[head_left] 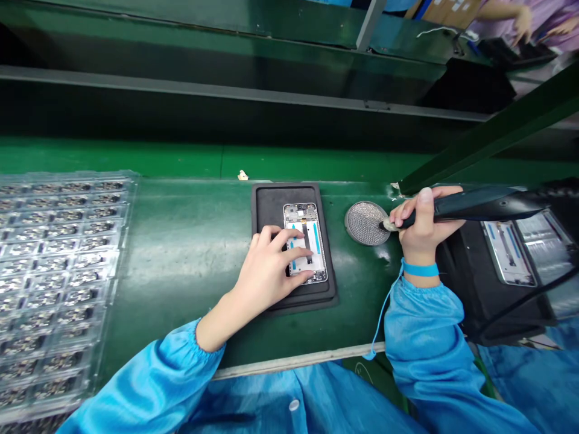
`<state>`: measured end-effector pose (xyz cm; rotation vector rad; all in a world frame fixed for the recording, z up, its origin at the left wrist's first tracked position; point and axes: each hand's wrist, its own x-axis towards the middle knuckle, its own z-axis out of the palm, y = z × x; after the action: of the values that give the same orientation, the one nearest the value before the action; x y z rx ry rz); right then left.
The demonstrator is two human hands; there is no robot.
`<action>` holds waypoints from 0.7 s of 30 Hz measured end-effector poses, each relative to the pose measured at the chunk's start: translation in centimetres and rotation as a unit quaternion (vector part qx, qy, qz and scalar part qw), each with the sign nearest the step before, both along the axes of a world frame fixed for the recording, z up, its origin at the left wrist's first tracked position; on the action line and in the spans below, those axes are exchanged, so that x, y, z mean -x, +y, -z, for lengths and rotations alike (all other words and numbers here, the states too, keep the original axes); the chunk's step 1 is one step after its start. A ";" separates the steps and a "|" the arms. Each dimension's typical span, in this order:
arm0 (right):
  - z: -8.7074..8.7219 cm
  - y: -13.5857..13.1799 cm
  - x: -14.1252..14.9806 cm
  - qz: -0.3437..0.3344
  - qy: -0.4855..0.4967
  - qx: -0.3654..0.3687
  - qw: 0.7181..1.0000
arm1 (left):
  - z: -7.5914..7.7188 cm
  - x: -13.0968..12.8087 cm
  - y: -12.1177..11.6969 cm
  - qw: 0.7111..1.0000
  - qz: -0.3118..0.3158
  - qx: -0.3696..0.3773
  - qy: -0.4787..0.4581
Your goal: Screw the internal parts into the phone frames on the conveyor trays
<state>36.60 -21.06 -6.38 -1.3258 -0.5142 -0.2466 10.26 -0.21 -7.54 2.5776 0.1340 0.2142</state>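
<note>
An opened phone frame (307,232) lies on a black foam tray (269,202), with its circuit board at the top end and blue strips inside. My left hand (274,265) rests over it, fingers apart, the fingertips and thumb touching its inner face and lower part. In my right hand (420,229) is a black electric screwdriver (484,205), gripped near its front end. The screwdriver's tip, with something pale around it, points at the right rim of a round screw dish (364,211) with a perforated surface. A blue wrist strap circles my right wrist.
Clear plastic trays (58,271) of small circuit parts are stacked at the left. Another phone frame (509,250) lies on black foam at the right. A green beam (493,132) slants above my right hand. Across the bench, a co-worker's hands (525,27) show.
</note>
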 end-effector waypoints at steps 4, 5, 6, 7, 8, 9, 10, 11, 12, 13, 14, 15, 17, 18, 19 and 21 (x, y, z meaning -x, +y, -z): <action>0.1 -0.1 -0.1 0.003 0.011 0.007 1.000 | 0.0 0.1 0.0 1.000 0.001 -0.001 -0.002; 0.1 -0.1 -0.1 0.004 0.014 0.009 1.000 | 0.0 0.1 0.0 1.000 0.001 -0.001 -0.002; 0.1 -0.1 -0.1 0.005 0.017 0.010 1.000 | 0.1 0.1 -0.1 1.000 0.001 -0.002 -0.002; 0.1 -0.1 -0.1 0.006 0.018 0.012 1.000 | 0.1 0.1 -0.1 1.000 0.001 -0.001 -0.002; 0.2 0.0 -0.1 0.006 0.018 0.014 1.000 | 0.1 0.1 -0.1 1.000 0.001 -0.001 -0.001; 0.2 0.0 -0.1 0.005 0.016 0.016 1.000 | 0.1 0.0 -0.1 1.000 0.001 0.000 0.000; 0.2 0.1 -0.1 0.004 0.013 0.018 1.000 | 0.1 0.0 -0.2 1.000 0.001 0.001 0.002; 0.3 0.1 -0.2 0.003 0.011 0.019 1.000 | 0.1 0.0 -0.2 1.000 0.000 0.003 0.004; 0.3 0.2 -0.2 0.001 0.009 0.021 1.000 | 0.0 0.0 -0.2 1.000 0.000 0.005 0.007; 0.3 0.2 -0.3 -0.002 0.009 0.025 1.000 | -0.1 0.0 -0.2 1.000 0.000 0.007 0.011; 0.1 0.2 -0.3 -0.005 0.011 0.029 1.000 | -0.2 -0.1 -0.2 1.000 0.000 0.011 0.015; -0.1 0.2 -0.2 -0.006 0.012 0.031 0.999 | -0.3 -0.1 -0.2 1.000 0.001 0.015 0.020; -0.9 0.2 0.5 -0.011 0.007 0.021 1.000 | -0.7 -0.3 -0.3 0.999 0.004 0.024 0.031; -1.5 0.1 1.2 -0.014 0.002 0.008 1.000 | -0.9 -0.3 -0.4 0.999 0.004 0.027 0.036; -2.2 0.1 2.0 -0.021 -0.003 -0.005 1.000 | -1.0 -0.4 -0.6 0.999 0.003 0.031 0.040; -3.7 0.3 4.3 -0.065 -0.009 -0.023 0.998 | -1.2 -0.6 -0.8 0.998 0.000 0.037 0.046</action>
<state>32.25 -20.80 -2.72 -1.2412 -0.6045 -0.1622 10.88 -0.99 -6.31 2.5151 0.1723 0.0902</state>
